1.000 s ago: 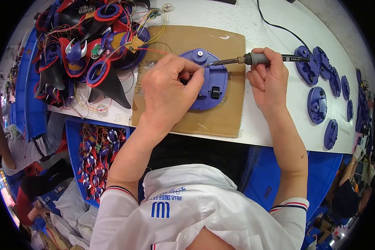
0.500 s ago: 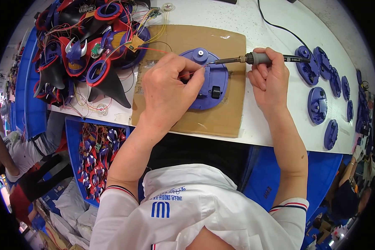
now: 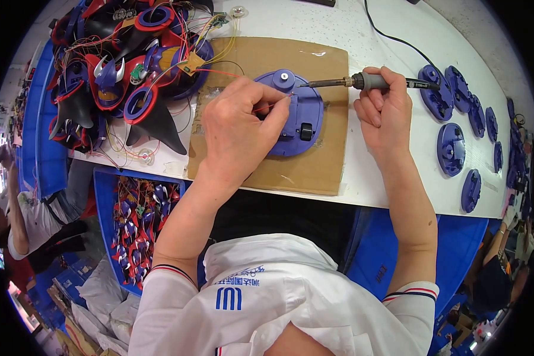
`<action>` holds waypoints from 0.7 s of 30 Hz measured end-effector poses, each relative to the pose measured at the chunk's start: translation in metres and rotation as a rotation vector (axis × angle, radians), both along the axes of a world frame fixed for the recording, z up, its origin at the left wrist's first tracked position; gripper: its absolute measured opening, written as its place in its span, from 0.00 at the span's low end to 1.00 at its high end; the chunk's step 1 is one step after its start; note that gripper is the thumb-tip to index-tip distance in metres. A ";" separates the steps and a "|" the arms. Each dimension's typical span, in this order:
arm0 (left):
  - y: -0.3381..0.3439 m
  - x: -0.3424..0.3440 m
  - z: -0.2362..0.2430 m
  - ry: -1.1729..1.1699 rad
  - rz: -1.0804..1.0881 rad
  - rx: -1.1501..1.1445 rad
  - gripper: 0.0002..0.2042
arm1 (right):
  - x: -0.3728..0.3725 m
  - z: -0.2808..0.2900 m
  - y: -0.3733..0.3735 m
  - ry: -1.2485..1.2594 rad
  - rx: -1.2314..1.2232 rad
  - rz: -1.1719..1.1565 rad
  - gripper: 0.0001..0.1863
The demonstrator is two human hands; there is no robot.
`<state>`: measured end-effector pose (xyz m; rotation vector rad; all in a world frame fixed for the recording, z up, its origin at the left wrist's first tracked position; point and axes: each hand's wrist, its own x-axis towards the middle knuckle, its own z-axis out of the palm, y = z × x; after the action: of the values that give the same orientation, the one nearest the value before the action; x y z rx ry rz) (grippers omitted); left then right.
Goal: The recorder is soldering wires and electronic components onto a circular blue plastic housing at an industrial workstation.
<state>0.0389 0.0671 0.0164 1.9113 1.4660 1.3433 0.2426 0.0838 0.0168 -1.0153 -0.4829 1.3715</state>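
A purple oval plastic base [image 3: 310, 113] with a small black wheel lies on a flat piece of cardboard [image 3: 332, 148]. My left hand [image 3: 243, 121] rests over the base's left side, thumb and forefinger pinching a thin red wire [image 3: 264, 108] above it. My right hand [image 3: 385, 110] is closed round the grey grip of a soldering iron [image 3: 368, 82]. The iron lies nearly level, its tip pointing left over the upper part of the base, close to my left fingertips. The wire's end is hidden by my fingers.
At the left lies a pile of red, purple and black toy parts [image 3: 151, 98] with tangled wires. Several more purple bases [image 3: 451, 148] lie at the right. A black cord [image 3: 400, 40] crosses the white table. A blue bin [image 3: 108, 202] of toy parts stands below the table's left edge.
The soldering iron's tip has drawn slightly up and away from my left fingertips. My left hand keeps its pinch. At the far left, another person has shifted, an arm now raised.
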 end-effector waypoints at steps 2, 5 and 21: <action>0.000 0.000 0.000 -0.004 -0.002 0.001 0.04 | 0.001 0.000 0.000 0.013 0.001 -0.007 0.14; -0.001 0.000 0.001 0.005 -0.001 -0.012 0.03 | 0.003 0.001 0.002 0.029 0.009 -0.016 0.14; -0.033 -0.033 0.010 0.519 0.263 0.112 0.16 | 0.011 0.006 0.003 0.103 0.045 -0.076 0.13</action>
<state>0.0055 0.0340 0.0262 2.3250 1.9787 1.0939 0.2533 0.0864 0.0228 -0.9133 -0.3931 1.3322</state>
